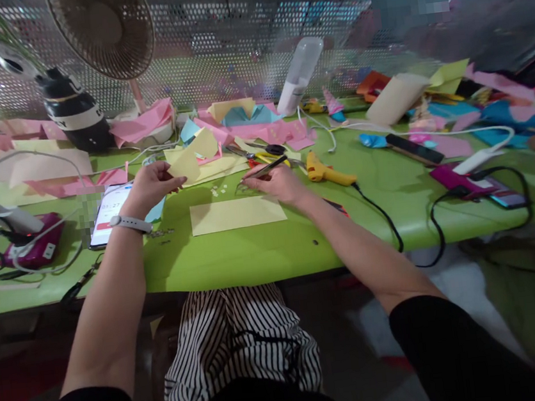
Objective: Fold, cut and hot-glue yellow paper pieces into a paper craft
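1. The green desk [236, 262] is stretching across the view, its near edge running just beyond the person's striped trousers [236, 346].
2. Both bare forearms are reaching forward over that edge, slanting inward toward each other.
3. A flat cream sheet [238, 215] is lying between the arms, just nearer than the hands.
4. The right hand [278, 183] is bending over the desk, palm down, its grip closing narrowly around dark tweezers [266, 169], whose tips are pointing left, near small pale bits [219, 190].
5. The left hand [152, 186] is hovering left of them, its grip pinching a pale yellow paper [185, 166] between thumb and fingers, the paper tilting upward.
6. A yellow glue gun [326, 171] is resting right of the right hand.
7. Farther back, a fan [107, 25] is standing before a perforated screen [210, 39].
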`<state>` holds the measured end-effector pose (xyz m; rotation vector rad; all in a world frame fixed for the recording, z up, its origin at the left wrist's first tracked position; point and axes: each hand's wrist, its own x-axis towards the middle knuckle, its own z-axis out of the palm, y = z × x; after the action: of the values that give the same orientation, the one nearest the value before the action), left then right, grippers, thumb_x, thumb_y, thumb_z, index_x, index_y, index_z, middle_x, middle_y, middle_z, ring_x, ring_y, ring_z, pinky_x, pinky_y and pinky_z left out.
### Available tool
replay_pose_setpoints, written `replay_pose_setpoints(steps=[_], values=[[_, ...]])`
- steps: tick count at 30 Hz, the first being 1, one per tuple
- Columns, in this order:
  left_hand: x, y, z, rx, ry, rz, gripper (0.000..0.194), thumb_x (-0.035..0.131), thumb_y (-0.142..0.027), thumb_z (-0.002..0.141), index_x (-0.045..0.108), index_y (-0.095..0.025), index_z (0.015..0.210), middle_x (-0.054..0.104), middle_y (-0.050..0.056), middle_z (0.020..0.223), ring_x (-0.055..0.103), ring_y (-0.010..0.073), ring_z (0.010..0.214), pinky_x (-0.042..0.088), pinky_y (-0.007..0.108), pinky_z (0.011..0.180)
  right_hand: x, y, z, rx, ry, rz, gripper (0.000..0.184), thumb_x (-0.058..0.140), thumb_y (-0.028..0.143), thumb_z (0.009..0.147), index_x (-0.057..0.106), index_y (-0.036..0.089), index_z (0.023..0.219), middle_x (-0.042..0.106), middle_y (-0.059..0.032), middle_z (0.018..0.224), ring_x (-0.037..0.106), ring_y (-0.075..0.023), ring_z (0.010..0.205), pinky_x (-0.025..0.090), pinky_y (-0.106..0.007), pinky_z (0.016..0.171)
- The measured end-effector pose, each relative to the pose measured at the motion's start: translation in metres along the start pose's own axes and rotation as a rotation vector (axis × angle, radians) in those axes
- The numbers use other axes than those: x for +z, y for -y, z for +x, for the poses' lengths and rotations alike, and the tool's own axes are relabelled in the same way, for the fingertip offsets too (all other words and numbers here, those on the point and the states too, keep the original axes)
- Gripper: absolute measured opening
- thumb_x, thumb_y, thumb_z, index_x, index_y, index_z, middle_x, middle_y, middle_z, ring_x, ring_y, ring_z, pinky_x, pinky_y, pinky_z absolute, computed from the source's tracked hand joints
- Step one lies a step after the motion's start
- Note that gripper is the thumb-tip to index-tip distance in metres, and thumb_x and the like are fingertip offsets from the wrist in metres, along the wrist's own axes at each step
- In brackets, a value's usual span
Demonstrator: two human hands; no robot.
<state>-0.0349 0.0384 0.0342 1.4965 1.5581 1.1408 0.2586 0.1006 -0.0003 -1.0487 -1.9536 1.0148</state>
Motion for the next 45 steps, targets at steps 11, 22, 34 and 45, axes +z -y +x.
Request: replay_pose_setpoints(steps=[11, 22, 34, 45], values=[[0.001, 0.007, 0.002, 0.020, 0.006, -0.010, 0.026, 0.084, -0.025, 0.071, 0.061, -0.016, 0.080, 0.067, 0.004, 0.068, 0.065, 0.0157, 0.062, 0.054, 0.030, 0.063, 0.012, -0.003, 0.024, 0.029, -0.041, 0.290, 0.043, 0.087, 0.056, 0.059, 0.070, 0.023, 0.081, 0.077, -0.0035, 0.083, 0.073, -0.0224, 0.081, 0.062, -0.041, 0.084], [0.002, 0.005, 0.000, 0.006, 0.007, 0.045, 0.021, 0.081, -0.022, 0.075, 0.062, -0.015, 0.079, 0.065, 0.004, 0.068, 0.062, 0.0146, 0.062, 0.048, 0.027, 0.061, 0.028, -0.017, 0.016, -0.010, -0.056, 0.247, 0.040, 0.082, 0.055, 0.067, 0.072, 0.020, 0.084, 0.077, -0.0051, 0.082, 0.074, -0.0215, 0.078, 0.062, -0.039, 0.082], [0.002, 0.001, -0.001, -0.012, 0.008, 0.088, 0.019, 0.079, -0.021, 0.077, 0.061, -0.015, 0.079, 0.068, 0.005, 0.070, 0.064, 0.0140, 0.064, 0.050, 0.027, 0.062, 0.030, -0.020, 0.022, -0.023, -0.066, 0.318, 0.040, 0.084, 0.050, 0.066, 0.073, 0.016, 0.085, 0.076, -0.0059, 0.077, 0.074, -0.0207, 0.073, 0.062, -0.036, 0.075], [0.004, 0.004, 0.001, -0.016, 0.017, 0.037, 0.020, 0.080, -0.016, 0.076, 0.060, -0.014, 0.077, 0.066, 0.002, 0.065, 0.061, 0.0112, 0.058, 0.045, 0.023, 0.056, 0.035, -0.019, 0.024, 0.014, -0.132, 0.400, 0.046, 0.086, 0.057, 0.060, 0.071, 0.017, 0.078, 0.075, -0.0027, 0.070, 0.075, -0.0192, 0.069, 0.063, -0.034, 0.073]])
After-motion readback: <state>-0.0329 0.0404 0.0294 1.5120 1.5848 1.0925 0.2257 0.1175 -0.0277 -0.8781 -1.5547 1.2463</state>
